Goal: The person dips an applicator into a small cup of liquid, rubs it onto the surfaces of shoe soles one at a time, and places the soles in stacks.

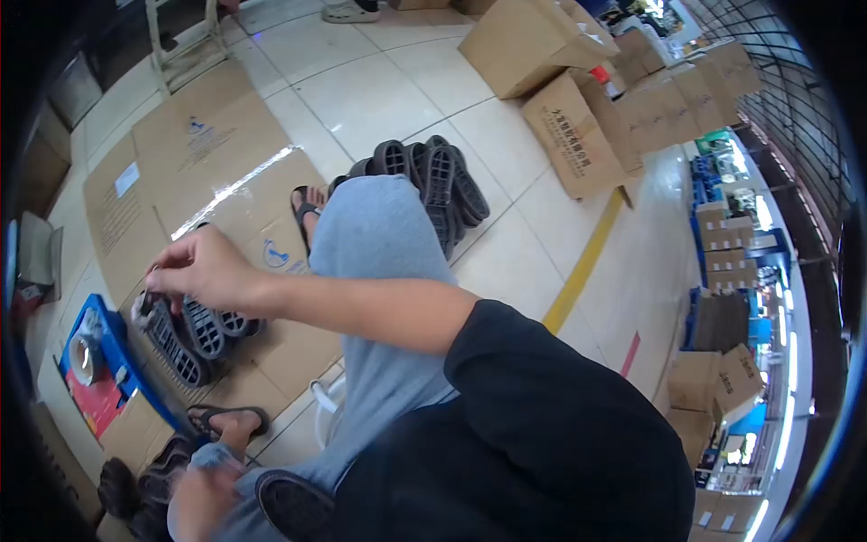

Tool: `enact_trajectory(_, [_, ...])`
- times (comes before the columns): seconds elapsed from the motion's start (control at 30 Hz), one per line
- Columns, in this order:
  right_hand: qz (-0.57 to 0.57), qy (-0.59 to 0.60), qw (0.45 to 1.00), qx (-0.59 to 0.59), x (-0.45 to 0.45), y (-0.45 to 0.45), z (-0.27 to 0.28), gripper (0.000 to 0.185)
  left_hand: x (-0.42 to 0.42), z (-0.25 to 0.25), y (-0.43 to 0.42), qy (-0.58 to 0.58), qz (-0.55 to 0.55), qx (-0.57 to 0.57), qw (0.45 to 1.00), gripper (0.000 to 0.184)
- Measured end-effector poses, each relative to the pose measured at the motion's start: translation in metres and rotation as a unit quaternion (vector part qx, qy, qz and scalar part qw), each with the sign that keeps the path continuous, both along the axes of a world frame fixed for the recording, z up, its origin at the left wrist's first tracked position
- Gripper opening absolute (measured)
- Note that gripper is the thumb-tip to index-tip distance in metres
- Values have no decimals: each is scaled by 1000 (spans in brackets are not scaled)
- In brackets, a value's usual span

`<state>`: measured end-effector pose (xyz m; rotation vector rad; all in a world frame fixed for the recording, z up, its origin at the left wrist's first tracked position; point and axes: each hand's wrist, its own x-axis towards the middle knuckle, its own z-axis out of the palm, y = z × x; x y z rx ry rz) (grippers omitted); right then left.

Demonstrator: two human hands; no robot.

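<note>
My right hand (208, 269), at the left, has its fingertips pinched together on something I cannot make out, beside a whitish crumpled thing. Below it, several dark soles (203, 327) with a grid pattern stand in a row on flattened cardboard (226, 181). My left hand (203, 501), at the bottom left, is smeared by motion near my knee; its fingers cannot be read. A dark oval sole or shoe (293, 508) lies against my lap, right of that hand.
More grid-patterned soles (440, 176) lie beyond my raised knee. A blue tray (126, 348) holds a tape roll (87, 357) and something red. Brown cartons (573, 135) stand at the upper right. A chair leg and another person's shoe (350, 13) are near the top.
</note>
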<state>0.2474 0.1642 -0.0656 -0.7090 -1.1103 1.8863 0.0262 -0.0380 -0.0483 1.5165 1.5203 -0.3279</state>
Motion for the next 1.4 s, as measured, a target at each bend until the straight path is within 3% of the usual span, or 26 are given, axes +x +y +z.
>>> enact_trajectory(0.03, [5, 12, 1000, 0, 1, -1, 1, 14, 31, 18, -37, 175, -97, -65, 978, 42])
enact_trajectory(0.1, [-27, 4, 1000, 7, 4, -3, -1, 10, 95, 46, -96, 226, -10, 205, 952, 67])
enact_trajectory(0.17, [-15, -29, 999, 31, 10, -4, -6, 17, 117, 28, -144, 143, 95, 390, 905, 58])
enact_trajectory(0.2, [-1, -45, 997, 55, 13, -3, -11, 17, 129, -5, -186, 28, 256, 358, 897, 66])
enact_trajectory(0.23, [15, -93, 994, 49, 20, -9, 0, 21, 139, -10, -211, -31, 303, 376, 875, 71])
enact_trajectory(0.27, [29, -88, 995, 48, 18, -12, -3, 25, 149, -15, -236, -91, 345, 394, 847, 76])
enact_trajectory(0.3, [42, -118, 991, 50, 18, -17, 1, 29, 160, -6, -225, -99, 271, 446, 847, 76])
enact_trajectory(0.37, [43, -123, 991, 38, 14, -19, 2, 28, 164, 23, -213, -84, 442, 197, 871, 63])
enact_trajectory(0.4, [68, -95, 993, 19, 13, -20, -1, 28, 156, 20, -226, -53, 470, 198, 859, 63])
enact_trajectory(0.47, [104, -60, 993, 5, 7, -23, -8, 29, 131, 2, -245, -146, 516, 82, 840, 50])
enact_trajectory(0.5, [122, -58, 991, -19, 8, -26, -8, 29, 125, 8, -243, -202, 622, 39, 756, 42])
enact_trajectory(0.57, [149, -48, 987, -40, 4, -43, 9, 29, 105, 33, -222, -311, 722, -6, 618, 46])
enact_trajectory(0.63, [140, -32, 981, -134, -1, -62, 20, 27, 81, 35, -205, -531, 715, 12, 454, 51])
enact_trajectory(0.7, [169, -14, 976, -135, -6, -78, 28, 27, 67, 30, -177, -681, 596, 129, 406, 63])
enact_trajectory(0.77, [158, -5, 974, -164, -9, -99, 42, 27, 77, 24, -145, -726, 568, 191, 337, 70])
enact_trajectory(0.8, [167, 28, 972, -165, -9, -104, 47, 28, 79, 14, -132, -704, 575, 218, 354, 72])
enact_trajectory(0.83, [157, 30, 974, -160, -9, -109, 52, 28, 88, 4, -119, -740, 560, 217, 304, 72])
enact_trajectory(0.9, [168, 100, 973, -123, -9, -113, 62, 27, 106, -5, -91, -759, 523, 222, 319, 70])
enact_trajectory(0.97, [139, 71, 984, -87, -14, -117, 69, 26, 122, -3, -77, -745, 567, 160, 313, 75])
enact_trajectory(1.0, [133, 54, 986, -84, -18, -119, 67, 25, 125, -6, -73, -725, 572, 133, 359, 99])
enact_trajectory(1.03, [128, 38, 988, -81, -22, -121, 64, 24, 127, -11, -72, -731, 564, 132, 360, 99])
enact_trajectory(1.1, [128, 13, 986, -103, -32, -124, 58, 24, 130, -14, -72, -724, 529, 130, 424, 111])
enact_trajectory(1.23, [125, 10, 980, -154, -50, -133, 53, 25, 139, -17, -74, -642, 605, 188, 432, 105])
enact_trajectory(1.4, [130, 18, 969, -209, -60, -137, 54, 26, 142, -35, -78, -621, 612, 198, 448, 94])
